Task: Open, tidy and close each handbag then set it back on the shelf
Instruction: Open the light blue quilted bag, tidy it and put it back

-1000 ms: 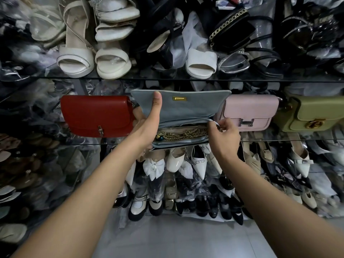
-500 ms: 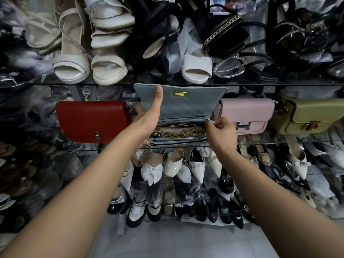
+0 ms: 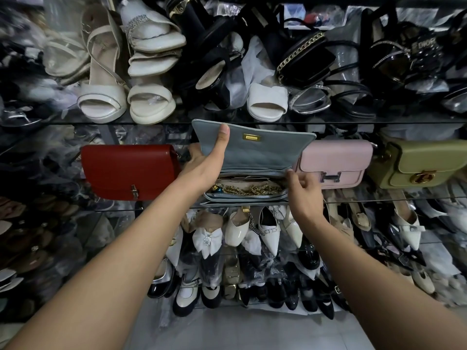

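A grey-blue handbag stands on the glass shelf with its flap lifted up, a gold clasp on the flap's inside. A gold chain lies coiled in the open mouth. My left hand grips the flap's left side, thumb pressed flat on its inner face. My right hand is at the bag's right end, fingertips curled at the edge of the opening; whether they pinch something there is unclear.
A red handbag stands to the left, a pink one and an olive-green one to the right. Sandals and heels crowd the shelf above; several pumps and flats fill the shelves below. Grey floor tiles lie underneath.
The flap has been lifted a little higher and more upright by my left hand. My right hand has stayed at the bag's right end, its fingers now less tightly pinched.
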